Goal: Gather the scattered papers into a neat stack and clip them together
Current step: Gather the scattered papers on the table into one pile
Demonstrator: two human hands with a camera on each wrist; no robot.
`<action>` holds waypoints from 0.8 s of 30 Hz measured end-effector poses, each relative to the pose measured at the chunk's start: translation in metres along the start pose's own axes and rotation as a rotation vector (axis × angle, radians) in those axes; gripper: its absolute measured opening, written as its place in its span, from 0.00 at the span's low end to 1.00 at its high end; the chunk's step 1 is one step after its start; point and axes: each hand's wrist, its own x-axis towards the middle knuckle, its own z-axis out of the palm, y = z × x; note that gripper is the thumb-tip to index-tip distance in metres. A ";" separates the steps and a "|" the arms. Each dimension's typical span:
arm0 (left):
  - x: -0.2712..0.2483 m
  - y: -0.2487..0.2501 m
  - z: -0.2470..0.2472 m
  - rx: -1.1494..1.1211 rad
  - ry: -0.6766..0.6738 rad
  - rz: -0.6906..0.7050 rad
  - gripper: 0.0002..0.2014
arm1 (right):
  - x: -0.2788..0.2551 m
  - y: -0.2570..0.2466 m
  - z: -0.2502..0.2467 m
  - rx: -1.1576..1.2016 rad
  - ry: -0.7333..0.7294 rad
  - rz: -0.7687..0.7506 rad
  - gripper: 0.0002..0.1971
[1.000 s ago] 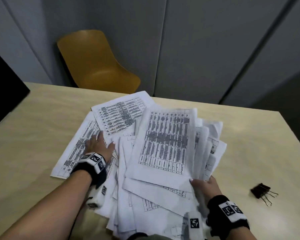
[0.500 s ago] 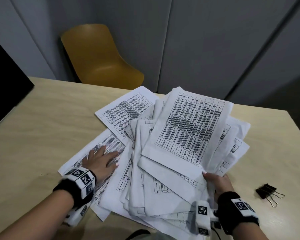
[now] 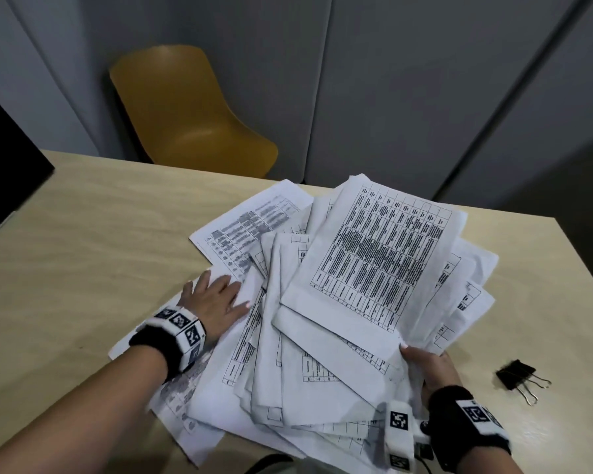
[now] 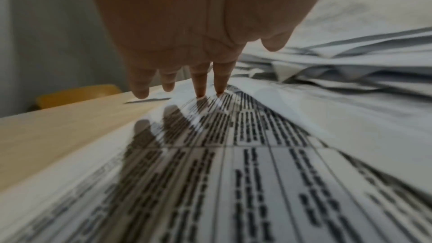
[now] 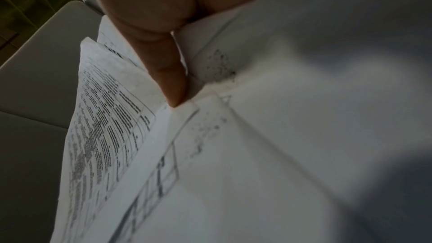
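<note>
Left hand (image 3: 216, 302): flat, fingers straight, pressing a loose sheet (image 3: 250, 230) to the surface (image 3: 83, 234).
Papers (image 3: 374, 268): fanned mid-surface; best swept inward, edges squared.
Right hand (image 3: 425, 364): pinching the fan's near corner.
Binder clip (image 3: 514, 372): right, apart.

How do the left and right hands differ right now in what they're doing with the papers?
The left hand lies flat, fingers straight, pressing a sheet on the table; the right hand pinches the raised bunch of papers by its near edge. Both touch paper; neither touches the binder clip.

Fanned printed papers (image 3: 339, 302); black clip (image 3: 514, 373) beside.
</note>
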 end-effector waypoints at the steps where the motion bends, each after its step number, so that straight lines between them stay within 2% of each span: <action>1: -0.009 0.001 0.001 0.032 -0.002 0.050 0.33 | 0.001 0.000 0.000 -0.006 -0.010 0.000 0.18; 3: -0.023 -0.003 0.009 -0.031 0.009 0.114 0.37 | 0.001 0.000 0.003 -0.030 -0.013 0.004 0.20; 4: -0.027 -0.006 0.009 -0.169 0.064 0.117 0.38 | 0.001 -0.001 0.004 -0.052 -0.003 0.006 0.22; 6: -0.021 -0.017 0.010 -0.470 0.249 0.038 0.33 | 0.001 0.001 0.005 -0.070 0.011 0.006 0.23; 7: -0.012 -0.024 0.010 -0.496 0.315 -0.035 0.31 | 0.001 0.002 0.006 -0.069 0.018 0.008 0.23; 8: -0.007 -0.028 0.008 -0.462 0.305 -0.113 0.33 | -0.001 0.001 0.007 -0.067 0.012 0.007 0.23; 10: 0.001 -0.031 0.007 -0.336 0.102 -0.209 0.36 | -0.001 0.001 0.006 -0.084 -0.002 0.016 0.20; 12: 0.001 -0.023 0.009 -0.259 -0.057 -0.189 0.36 | -0.009 -0.004 0.007 -0.107 -0.002 0.007 0.08; 13: -0.001 -0.018 0.011 -0.259 -0.077 -0.151 0.36 | -0.010 -0.005 0.006 -0.108 0.006 -0.002 0.10; 16: -0.017 -0.003 0.018 -0.290 -0.070 -0.067 0.36 | -0.014 -0.005 0.007 -0.107 0.003 -0.027 0.10; 18: -0.025 -0.004 0.021 -0.391 0.057 -0.062 0.34 | -0.011 -0.003 0.008 -0.098 0.005 -0.021 0.15; 20: -0.028 -0.007 0.019 -0.499 0.213 -0.174 0.32 | -0.015 -0.005 0.011 -0.123 -0.004 -0.041 0.19; 21: -0.029 -0.007 0.018 -0.497 0.232 -0.239 0.33 | -0.017 -0.006 0.012 -0.143 -0.012 -0.035 0.15; 22: -0.029 -0.006 0.015 -0.489 0.216 -0.282 0.36 | -0.021 -0.009 0.015 -0.163 -0.019 -0.048 0.10; 24: -0.029 -0.002 0.010 -0.520 0.148 -0.318 0.41 | -0.026 -0.011 0.020 -0.194 -0.024 -0.068 0.09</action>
